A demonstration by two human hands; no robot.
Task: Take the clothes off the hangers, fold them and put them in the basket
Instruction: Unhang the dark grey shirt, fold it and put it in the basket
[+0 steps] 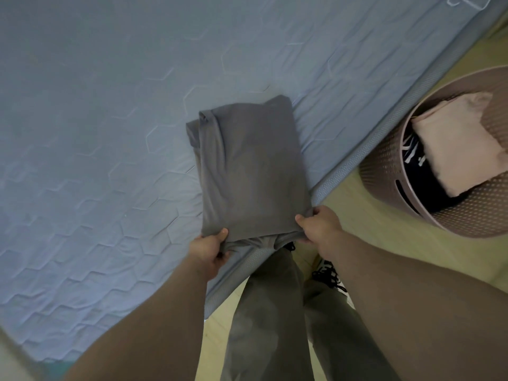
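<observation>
Blue quilted bed (110, 133) carries a folded grey shirt (250, 166) at its near edge. Left hand (210, 251) and right hand (319, 225) each pinch a near corner, grip closed on the shirt. Beside the bed, a pink basket (384, 166) on the floor (371, 237) holds a folded pink cloth (461, 144).

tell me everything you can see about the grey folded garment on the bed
The grey garment is soft, thin-looking fabric folded into a layered rectangle, a hemmed edge showing at its far left corner. It lies on the blue quilted mattress near its edge. The left grip and right grip pinch its near corners.
</observation>
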